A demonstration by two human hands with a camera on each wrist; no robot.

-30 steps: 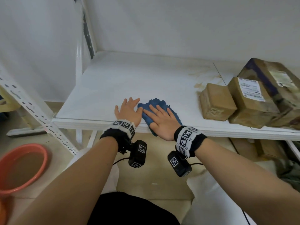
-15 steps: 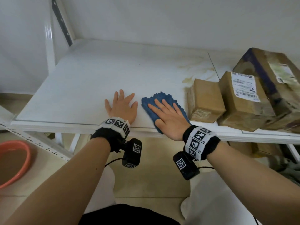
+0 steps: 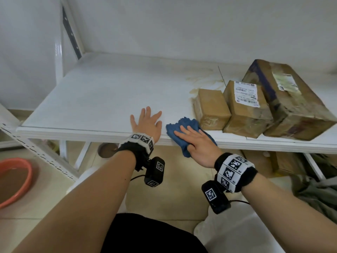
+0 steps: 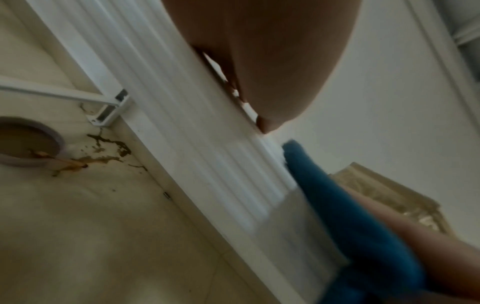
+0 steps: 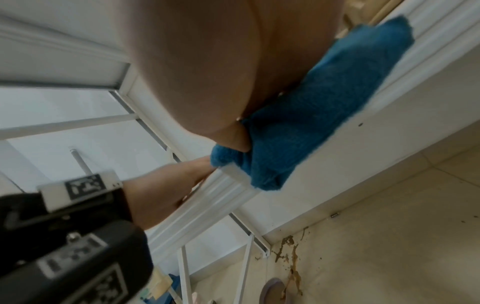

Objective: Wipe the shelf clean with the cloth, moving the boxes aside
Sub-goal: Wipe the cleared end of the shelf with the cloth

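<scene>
A blue cloth (image 3: 184,127) lies on the front edge of the white shelf (image 3: 102,95), partly hanging over the lip (image 5: 272,164). My right hand (image 3: 197,141) presses flat on it with straight fingers, close to the small brown box (image 3: 211,106). Two larger boxes (image 3: 246,106) (image 3: 288,99) stand right of that one, all touching in a row. My left hand (image 3: 147,123) rests flat and open on the bare shelf just left of the cloth. Brown stains (image 3: 206,77) mark the shelf behind the boxes. The cloth (image 4: 350,216) also shows in the left wrist view.
An orange basin (image 3: 12,179) of brown water sits on the floor at the left. A small round bowl (image 3: 106,149) and brown spills (image 4: 103,150) lie on the floor under the shelf. More boxes (image 3: 284,161) stand on the lower level at right. A white upright (image 3: 59,57) stands at the shelf's back left.
My right hand has slid the cloth rightward along the shelf's front edge, up to the small box. The left hand followed to the right, staying flat on the shelf.
</scene>
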